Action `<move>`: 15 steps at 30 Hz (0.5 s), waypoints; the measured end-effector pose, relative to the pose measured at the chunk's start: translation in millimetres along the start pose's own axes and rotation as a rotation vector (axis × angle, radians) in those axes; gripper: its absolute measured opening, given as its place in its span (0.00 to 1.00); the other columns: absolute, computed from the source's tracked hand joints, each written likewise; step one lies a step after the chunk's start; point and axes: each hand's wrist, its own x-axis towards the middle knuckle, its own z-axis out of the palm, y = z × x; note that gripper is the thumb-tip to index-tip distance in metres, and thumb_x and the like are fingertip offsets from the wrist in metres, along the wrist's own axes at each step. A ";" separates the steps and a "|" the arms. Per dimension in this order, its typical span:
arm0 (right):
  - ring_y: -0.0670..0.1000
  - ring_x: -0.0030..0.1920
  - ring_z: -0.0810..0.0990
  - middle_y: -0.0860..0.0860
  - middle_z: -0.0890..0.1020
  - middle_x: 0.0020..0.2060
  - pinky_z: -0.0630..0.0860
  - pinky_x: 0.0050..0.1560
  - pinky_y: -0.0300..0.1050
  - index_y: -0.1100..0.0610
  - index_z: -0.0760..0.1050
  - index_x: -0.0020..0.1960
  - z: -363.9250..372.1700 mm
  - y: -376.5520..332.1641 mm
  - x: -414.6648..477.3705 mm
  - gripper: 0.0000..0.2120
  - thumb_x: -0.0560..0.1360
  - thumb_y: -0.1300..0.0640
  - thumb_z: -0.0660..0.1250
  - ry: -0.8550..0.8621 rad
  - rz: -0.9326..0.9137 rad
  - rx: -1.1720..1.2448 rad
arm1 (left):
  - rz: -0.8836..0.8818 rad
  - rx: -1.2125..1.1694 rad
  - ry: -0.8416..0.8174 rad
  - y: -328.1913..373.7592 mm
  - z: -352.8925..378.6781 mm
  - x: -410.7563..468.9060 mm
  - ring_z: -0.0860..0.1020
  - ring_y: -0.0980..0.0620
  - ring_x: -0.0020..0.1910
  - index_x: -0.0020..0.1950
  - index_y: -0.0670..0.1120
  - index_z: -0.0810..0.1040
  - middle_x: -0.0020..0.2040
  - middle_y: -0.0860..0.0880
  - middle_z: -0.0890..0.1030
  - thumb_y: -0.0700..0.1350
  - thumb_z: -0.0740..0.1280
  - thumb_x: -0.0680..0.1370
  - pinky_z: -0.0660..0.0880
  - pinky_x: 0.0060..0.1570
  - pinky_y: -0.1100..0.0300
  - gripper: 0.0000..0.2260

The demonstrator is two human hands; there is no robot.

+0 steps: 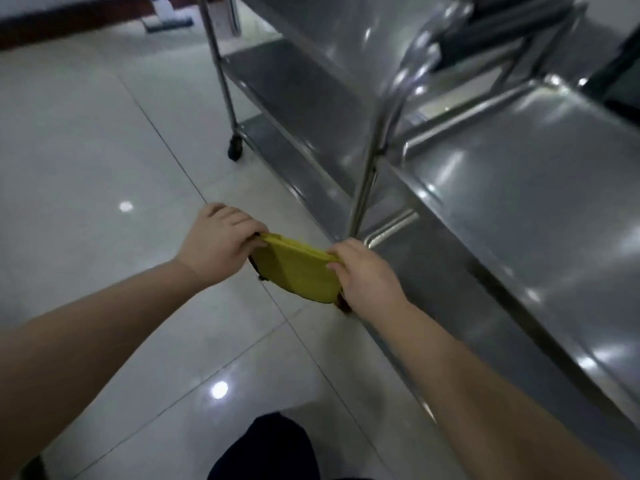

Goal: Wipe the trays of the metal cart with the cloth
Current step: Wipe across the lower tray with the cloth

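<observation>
**Cloth stretched between both hands, beside the cart**

Currently both hands hold the yellow cloth (298, 271) out in front of the body, above the pale tiled floor (104, 140) and just to the floor side of the metal cart (467, 216).

- Left hand (216, 245): fingers curled shut over the cloth's far-left corner; knuckles up, fingertips hidden under the fabric.
- Right hand (363, 271): fingers and thumb pinched on the cloth's right edge, close to the cart's near upright post (367, 168).
- Cloth: folded or doubled, pulled fairly taut between the two grips, top edge straight, lower edge sagging in a curve. A dark bit shows under its lower corners; cannot tell what it is.
- Cloth does not touch the cart. It hangs in the air, near the corner of the top tray (519, 202).

Cart notes: shiny steel, strong glare. Top tray lies to the right of the cloth, with a raised rim. Beyond the post, lower trays (277, 74) run away from the viewer. A small black caster wheel (235, 147) sits at the cart's far leg, on the floor.

A dark trouser knee (266, 448) shows below the hands, on the floor side of the cart. Picture is soft with motion blur around the cart's curved handle (415, 53).
</observation>
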 end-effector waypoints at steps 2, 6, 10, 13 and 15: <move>0.57 0.55 0.76 0.55 0.77 0.55 0.73 0.54 0.53 0.58 0.76 0.61 -54.3 -53.8 21.5 0.11 0.81 0.57 0.61 0.025 -0.095 -0.025 | -0.033 0.017 0.058 -8.3 -74.2 6.1 0.81 0.45 0.45 0.49 0.48 0.83 0.44 0.51 0.84 0.54 0.58 0.77 0.65 0.53 0.52 0.16; 0.53 0.54 0.75 0.52 0.76 0.55 0.71 0.53 0.48 0.56 0.76 0.60 -163.6 -160.5 58.0 0.10 0.81 0.55 0.62 0.090 -0.180 -0.043 | -0.072 0.117 0.144 -14.7 -226.1 20.3 0.81 0.45 0.47 0.49 0.49 0.83 0.45 0.51 0.84 0.55 0.59 0.77 0.66 0.53 0.51 0.16; 0.51 0.53 0.74 0.49 0.77 0.53 0.69 0.49 0.47 0.53 0.76 0.57 -249.1 -252.2 86.8 0.08 0.81 0.54 0.62 0.146 -0.259 -0.081 | -0.135 0.229 0.192 -21.7 -354.4 34.7 0.80 0.45 0.50 0.46 0.51 0.83 0.47 0.53 0.84 0.60 0.57 0.75 0.68 0.52 0.49 0.19; 0.52 0.54 0.74 0.50 0.77 0.52 0.72 0.52 0.51 0.54 0.76 0.56 -291.6 -311.0 103.9 0.08 0.81 0.54 0.62 0.186 -0.299 -0.116 | -0.127 0.320 0.265 -33.4 -422.6 39.5 0.81 0.45 0.49 0.45 0.50 0.83 0.46 0.52 0.84 0.59 0.57 0.75 0.70 0.52 0.48 0.19; 0.53 0.54 0.74 0.51 0.77 0.52 0.71 0.53 0.51 0.54 0.76 0.56 -311.7 -346.5 116.7 0.07 0.80 0.54 0.63 0.216 -0.331 -0.119 | -0.133 0.343 0.326 -44.9 -461.6 41.5 0.81 0.45 0.49 0.46 0.50 0.83 0.46 0.52 0.83 0.59 0.57 0.75 0.70 0.52 0.48 0.18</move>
